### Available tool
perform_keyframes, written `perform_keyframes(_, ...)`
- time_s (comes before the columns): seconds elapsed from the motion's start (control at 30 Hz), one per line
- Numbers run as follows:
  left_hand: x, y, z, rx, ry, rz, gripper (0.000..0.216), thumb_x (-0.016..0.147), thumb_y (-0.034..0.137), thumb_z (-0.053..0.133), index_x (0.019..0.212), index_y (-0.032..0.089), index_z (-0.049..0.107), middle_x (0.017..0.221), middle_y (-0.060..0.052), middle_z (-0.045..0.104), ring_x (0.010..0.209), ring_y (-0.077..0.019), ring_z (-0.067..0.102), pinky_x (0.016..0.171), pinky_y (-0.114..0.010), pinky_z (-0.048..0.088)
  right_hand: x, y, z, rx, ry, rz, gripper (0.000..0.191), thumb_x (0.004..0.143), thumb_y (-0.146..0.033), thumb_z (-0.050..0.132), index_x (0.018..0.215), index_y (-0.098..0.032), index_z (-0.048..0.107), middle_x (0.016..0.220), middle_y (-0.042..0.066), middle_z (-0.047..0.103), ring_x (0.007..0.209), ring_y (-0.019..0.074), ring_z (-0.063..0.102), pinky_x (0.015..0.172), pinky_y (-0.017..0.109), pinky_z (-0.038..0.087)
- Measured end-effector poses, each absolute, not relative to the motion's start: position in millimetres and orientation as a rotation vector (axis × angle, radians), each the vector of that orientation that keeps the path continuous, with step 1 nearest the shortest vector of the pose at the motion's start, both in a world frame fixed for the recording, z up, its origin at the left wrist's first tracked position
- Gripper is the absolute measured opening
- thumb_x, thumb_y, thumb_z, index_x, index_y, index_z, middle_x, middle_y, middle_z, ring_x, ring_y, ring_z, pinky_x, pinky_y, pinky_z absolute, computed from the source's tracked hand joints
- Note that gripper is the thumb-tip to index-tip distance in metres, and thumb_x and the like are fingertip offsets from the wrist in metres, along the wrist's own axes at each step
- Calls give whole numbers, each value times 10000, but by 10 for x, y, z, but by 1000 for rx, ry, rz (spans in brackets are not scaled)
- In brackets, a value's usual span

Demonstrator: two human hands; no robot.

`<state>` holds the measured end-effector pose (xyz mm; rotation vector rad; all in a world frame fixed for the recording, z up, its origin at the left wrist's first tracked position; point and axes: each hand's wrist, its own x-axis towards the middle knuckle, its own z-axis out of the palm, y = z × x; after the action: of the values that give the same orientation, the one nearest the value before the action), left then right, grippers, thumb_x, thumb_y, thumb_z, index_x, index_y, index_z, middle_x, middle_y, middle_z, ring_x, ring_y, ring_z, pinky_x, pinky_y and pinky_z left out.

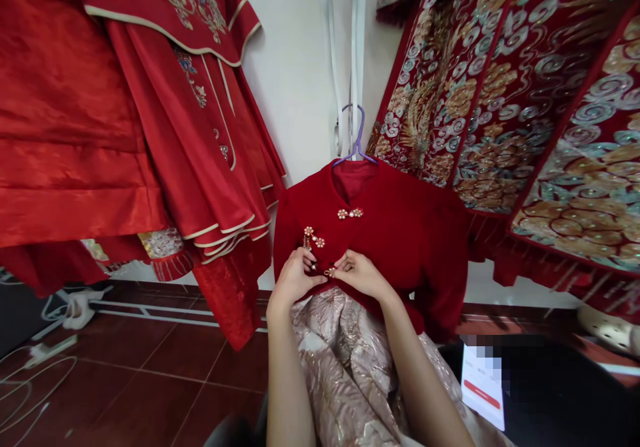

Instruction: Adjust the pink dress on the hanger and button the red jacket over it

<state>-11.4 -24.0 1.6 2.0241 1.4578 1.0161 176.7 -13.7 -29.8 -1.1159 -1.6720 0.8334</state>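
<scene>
A short dark-red jacket (395, 233) hangs in front of me on a purple hanger (359, 141). Its neck is fastened by a gold flower-shaped clasp (350, 213) with pearls. Below, on the left of the chest, sits a flower brooch (314, 237) with a dangling chain. My left hand (295, 279) grips the jacket's front just under that brooch, thumb stretched toward the lower edge. My right hand (363, 275) pinches a second flower clasp (330, 272) at the hem between thumb and fingers. Shiny pale-pink patterned fabric (350, 347) lies below the jacket, between my forearms.
Red garments with cream piping (195, 133) hang at left; heavily embroidered red garments (480, 93) hang at right. White straps (345, 47) run down the wall above the hanger. A lit phone screen (483, 387) is lower right. Cables (40, 393) and white shoes (79, 310) are lower left.
</scene>
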Motion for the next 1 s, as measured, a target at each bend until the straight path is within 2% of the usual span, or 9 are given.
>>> perform_keyframes(0.13,-88,-240,16,1900,1467,846,332,539,195,780,796,164,572,675,20,594,645,-133,579,605,-234,444,1796,-205,-252,-1059,-1737,863,248,697,-334,704,822,-133,631,749,41,669,698,146,627,682,269,501)
perform_keyframes(0.27,-142,-227,-16,1790,1371,843,267,549,169,774,765,144,619,734,-19,652,718,-150,630,687,-252,494,1801,-249,-212,-1021,-1774,852,233,717,-341,700,834,-143,661,765,42,689,710,144,643,671,255,508)
perform_keyframes(0.43,-172,-218,-42,1645,1225,866,307,542,134,784,789,131,602,758,-46,681,746,-163,659,759,-290,523,1731,-273,-177,-1041,-1759,777,193,722,-312,697,821,-149,670,765,42,696,704,142,647,640,243,515)
perform_keyframes(0.7,-161,-201,-53,1739,1399,920,358,512,141,796,789,150,570,697,10,623,648,-126,613,622,-236,496,1671,-242,-212,-1047,-1759,738,151,729,-274,680,818,-154,656,744,26,677,678,127,624,612,226,508)
perform_keyframes(0.8,-174,-171,-72,1711,1335,907,398,510,140,802,826,149,560,690,10,626,661,-132,625,642,-244,509,1664,-232,-212,-1050,-1766,700,142,726,-270,677,809,-156,660,735,24,676,673,128,621,601,224,504)
perform_keyframes(1.0,-171,-143,-86,1670,1328,914,342,535,159,802,806,136,595,701,-25,674,688,-153,653,691,-272,521,1653,-256,-180,-1055,-1758,706,156,714,-295,689,810,-172,686,765,30,707,702,144,657,645,242,527)
